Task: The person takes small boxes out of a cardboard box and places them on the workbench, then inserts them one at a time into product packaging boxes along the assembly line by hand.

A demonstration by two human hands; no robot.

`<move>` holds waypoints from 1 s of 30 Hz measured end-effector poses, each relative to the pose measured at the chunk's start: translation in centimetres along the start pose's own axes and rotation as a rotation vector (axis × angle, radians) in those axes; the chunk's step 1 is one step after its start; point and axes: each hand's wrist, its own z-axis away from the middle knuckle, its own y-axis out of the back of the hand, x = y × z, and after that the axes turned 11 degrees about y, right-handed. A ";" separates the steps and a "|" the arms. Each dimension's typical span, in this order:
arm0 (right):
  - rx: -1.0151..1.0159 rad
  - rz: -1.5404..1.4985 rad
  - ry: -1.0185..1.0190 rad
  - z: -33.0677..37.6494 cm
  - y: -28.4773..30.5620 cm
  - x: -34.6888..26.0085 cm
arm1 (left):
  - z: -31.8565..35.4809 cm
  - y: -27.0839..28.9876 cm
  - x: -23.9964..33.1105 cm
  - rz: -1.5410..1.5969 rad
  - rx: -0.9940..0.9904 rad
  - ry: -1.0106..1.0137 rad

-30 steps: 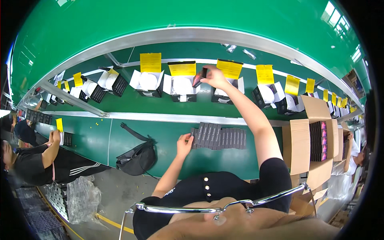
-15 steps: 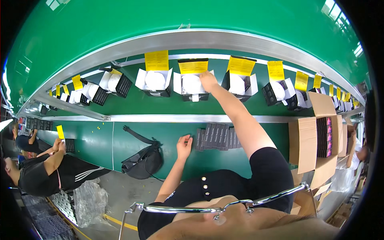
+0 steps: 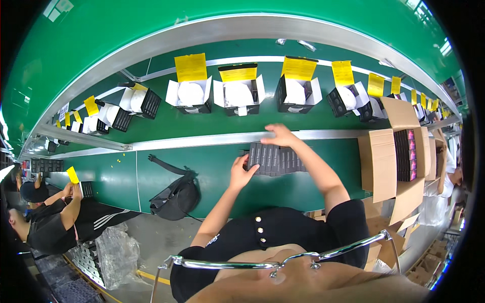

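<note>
A row of slim dark-grey boxes point(image 3: 279, 160) lies on the green bench in front of me. My left hand point(image 3: 242, 173) grips the row's left end, thumb over the front and fingers round the side; how many boxes it grips is unclear. Above the row, by the metal rail point(image 3: 212, 139), my right hand point(image 3: 281, 136) is empty, its fingers and thumb apart. Beyond the rail stand open black-and-white cartons with raised yellow flaps, among them a middle carton point(image 3: 241, 109) holding a round white item point(image 3: 237, 93).
A black waist bag point(image 3: 177, 199) lies left of my left hand. On the right, a large open cardboard box point(image 3: 379, 164) holds stacked dark packs point(image 3: 404, 154). A metal frame beam point(image 3: 242, 28) spans overhead. At far left, another person point(image 3: 48, 227) handles a carton with a yellow flap.
My right hand has left the middle carton and come back toward me, above the row of slim boxes. My left hand has moved right and up and closed on the row's left end.
</note>
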 end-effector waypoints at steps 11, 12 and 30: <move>0.185 -0.643 -0.472 1.8 1.6 -3.4 | 0.2 4.8 -1.3 -0.037 0.026 0.109; 0.233 -0.646 -0.435 1.2 2.7 -4.0 | -0.2 5.5 -1.4 -0.049 0.107 0.085; 0.795 -0.515 -0.365 0.0 3.6 -11.8 | -23.2 12.9 1.9 -0.659 -0.080 -0.016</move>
